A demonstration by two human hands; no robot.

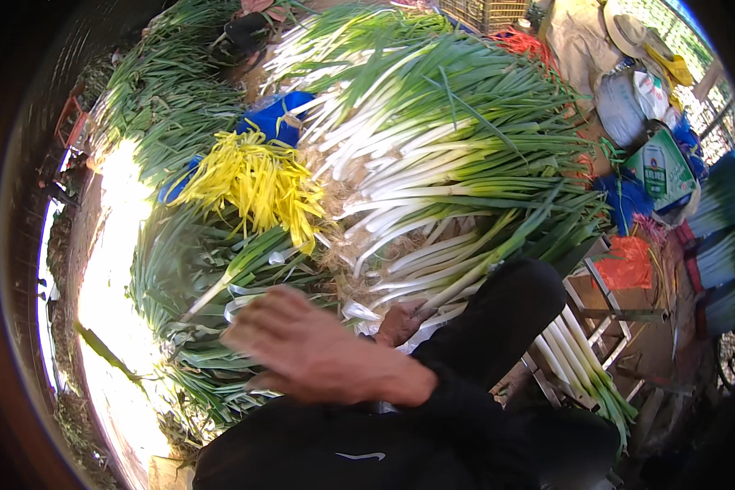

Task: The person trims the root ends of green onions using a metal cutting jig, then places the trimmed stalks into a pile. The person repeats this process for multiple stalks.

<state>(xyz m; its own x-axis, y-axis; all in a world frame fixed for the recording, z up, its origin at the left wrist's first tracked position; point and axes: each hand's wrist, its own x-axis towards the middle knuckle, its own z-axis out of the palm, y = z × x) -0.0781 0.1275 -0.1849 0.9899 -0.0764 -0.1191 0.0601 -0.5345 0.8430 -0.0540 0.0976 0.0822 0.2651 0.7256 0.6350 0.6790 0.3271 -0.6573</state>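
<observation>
My right hand (315, 346), blurred, is stretched out to the left above the leafy pile, its back up and fingers extended, with nothing seen in it. Below the right forearm, my left hand (399, 323) closes around the white end of a green onion (465, 278) beside my dark-clad knee. A large heap of green onions (404, 147) lies before me, roots to the left and leaves to the right. Yellow strips (257, 184) rest on blue material (278, 116) left of the roots. One separate onion (220, 285) lies on the green leaves. A torn leaf (107, 352) shows at the left.
More leafy onions (171, 92) are piled at the upper left. On the right stand a metal frame (609, 294) with onions (572, 355) by it, a green beer carton (661, 168), blue netting (625, 199) and red plastic (625, 263). A crate (487, 15) is at the top.
</observation>
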